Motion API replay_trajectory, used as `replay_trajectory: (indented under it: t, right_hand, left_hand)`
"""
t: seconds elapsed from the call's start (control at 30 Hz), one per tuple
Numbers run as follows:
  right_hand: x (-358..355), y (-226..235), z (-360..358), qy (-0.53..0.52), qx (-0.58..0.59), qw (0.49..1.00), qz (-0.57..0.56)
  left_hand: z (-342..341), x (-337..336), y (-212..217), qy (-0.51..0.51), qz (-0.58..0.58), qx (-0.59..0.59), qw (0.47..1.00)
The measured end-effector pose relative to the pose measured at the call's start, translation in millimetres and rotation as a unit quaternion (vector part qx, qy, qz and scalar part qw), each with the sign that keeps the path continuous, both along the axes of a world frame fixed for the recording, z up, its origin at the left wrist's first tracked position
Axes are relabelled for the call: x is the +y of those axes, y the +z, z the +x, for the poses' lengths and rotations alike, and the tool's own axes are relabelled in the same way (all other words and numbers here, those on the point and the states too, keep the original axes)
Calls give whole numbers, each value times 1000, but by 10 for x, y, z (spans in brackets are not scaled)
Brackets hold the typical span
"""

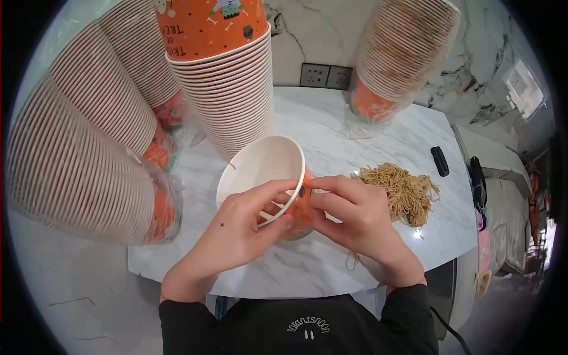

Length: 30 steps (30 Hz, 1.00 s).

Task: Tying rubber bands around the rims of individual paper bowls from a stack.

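An orange paper bucket (260,163) with a white inside and rim is tilted over the table in front of me. My left hand (239,222) grips its rim, fingers inside and thumb outside. My right hand (355,216) is closed in a pinch against the bucket's printed outer side; what lies between its fingertips is hidden. A short bit of tan cord (231,166) shows at the bucket's far left rim. Below my right hand, a thin loop of cord (353,260) lies on the table. To the right rests a tangled pile of tan cords (402,192).
A tall nested stack of orange buckets (228,97) stands just beyond my hands. Several plastic-wrapped stacks (89,160) crowd the left, and another wrapped stack (402,53) is at the back right. A small black object (439,161) lies near the right edge of the marble-patterned table (319,272).
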State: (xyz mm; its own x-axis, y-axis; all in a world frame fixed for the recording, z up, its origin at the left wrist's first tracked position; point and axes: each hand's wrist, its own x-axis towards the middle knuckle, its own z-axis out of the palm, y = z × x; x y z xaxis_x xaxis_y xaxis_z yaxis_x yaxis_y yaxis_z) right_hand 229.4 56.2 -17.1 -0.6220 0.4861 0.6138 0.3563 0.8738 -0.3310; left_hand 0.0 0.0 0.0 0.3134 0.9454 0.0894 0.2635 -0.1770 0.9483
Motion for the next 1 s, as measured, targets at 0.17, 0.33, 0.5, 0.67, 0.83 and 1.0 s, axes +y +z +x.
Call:
replay_trajectory:
  t: [0.17,0.33,0.5,0.67,0.83,1.0]
  right_hand:
    - [-49,-2,-76,-34,31,999,28]
    - [-48,-17,-73,-42,26,998,41]
    - [-80,-6,-74,-47,23,997,53]
    - [-110,19,-76,-67,-3,997,49]
    - [-74,-36,-77,-22,13,997,71]
    - [-112,7,-87,-10,4,999,52]
  left_hand:
    - [-2,-34,-7,7,-24,-34,999]
    - [26,-22,-6,8,-38,-31,999]
    - [33,-15,-19,5,-39,-34,999]
    - [43,-3,-77,7,-124,-142,982]
    - [-3,70,-112,-5,-124,-160,979]
    - [-14,39,-95,18,-93,-100,991]
